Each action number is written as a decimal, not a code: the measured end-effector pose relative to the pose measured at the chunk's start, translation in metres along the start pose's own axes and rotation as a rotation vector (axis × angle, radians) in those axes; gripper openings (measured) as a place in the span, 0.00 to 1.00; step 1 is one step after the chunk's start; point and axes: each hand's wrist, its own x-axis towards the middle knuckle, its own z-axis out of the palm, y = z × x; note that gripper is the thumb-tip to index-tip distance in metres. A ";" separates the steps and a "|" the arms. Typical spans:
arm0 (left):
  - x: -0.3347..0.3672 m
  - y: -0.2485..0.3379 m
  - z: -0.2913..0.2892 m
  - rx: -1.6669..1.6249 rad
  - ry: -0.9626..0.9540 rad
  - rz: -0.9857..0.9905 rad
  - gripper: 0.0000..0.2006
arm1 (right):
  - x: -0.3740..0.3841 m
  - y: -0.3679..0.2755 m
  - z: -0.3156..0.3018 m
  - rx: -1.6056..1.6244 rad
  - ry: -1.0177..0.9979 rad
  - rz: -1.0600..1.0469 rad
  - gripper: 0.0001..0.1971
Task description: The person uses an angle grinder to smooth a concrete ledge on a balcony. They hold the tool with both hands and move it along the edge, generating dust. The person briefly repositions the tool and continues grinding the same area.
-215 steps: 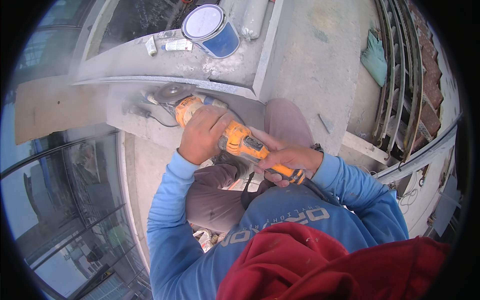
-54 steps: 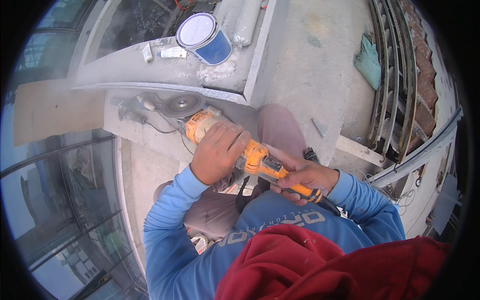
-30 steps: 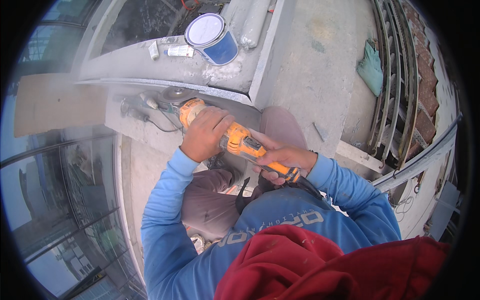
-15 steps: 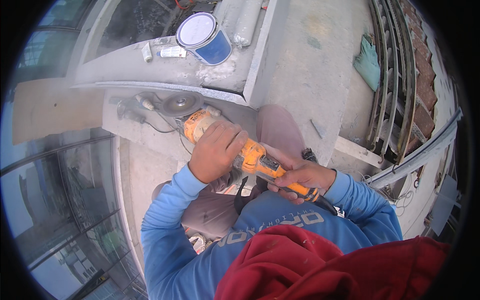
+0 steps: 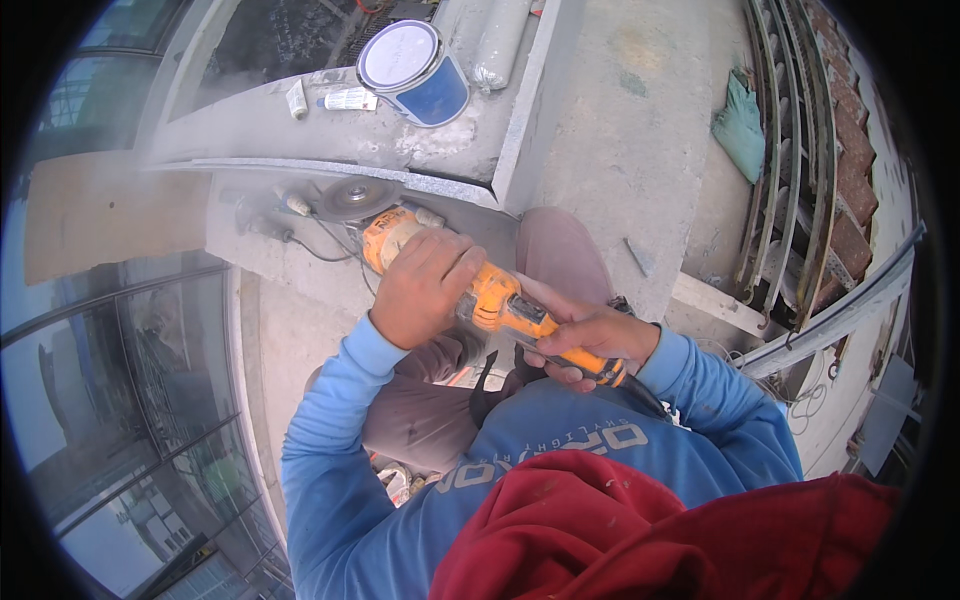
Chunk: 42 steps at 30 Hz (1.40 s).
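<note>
In the head view, our left hand wraps the orange grinder near its disc, our right hand its back end, probably so it won't wobble. The disc sits by the grey ledge's edge; touching, we can't tell.

It is bright, with soft daylight. The far pail lid looks very white. Soft grey shade sits under the ledge. Glass on the left shines. Haze makes the far left milky. The orange grinder looks clear. Bars on the right look bent.
</note>
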 end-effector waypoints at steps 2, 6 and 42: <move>-0.002 -0.005 0.001 -0.001 0.003 -0.010 0.26 | 0.006 -0.001 -0.002 0.018 -0.007 -0.002 0.47; -0.005 -0.014 0.002 0.009 -0.010 -0.020 0.29 | 0.015 -0.001 -0.008 0.063 -0.031 0.001 0.49; 0.000 0.001 -0.002 -0.004 -0.024 -0.005 0.27 | -0.003 0.001 0.001 0.028 -0.007 0.012 0.48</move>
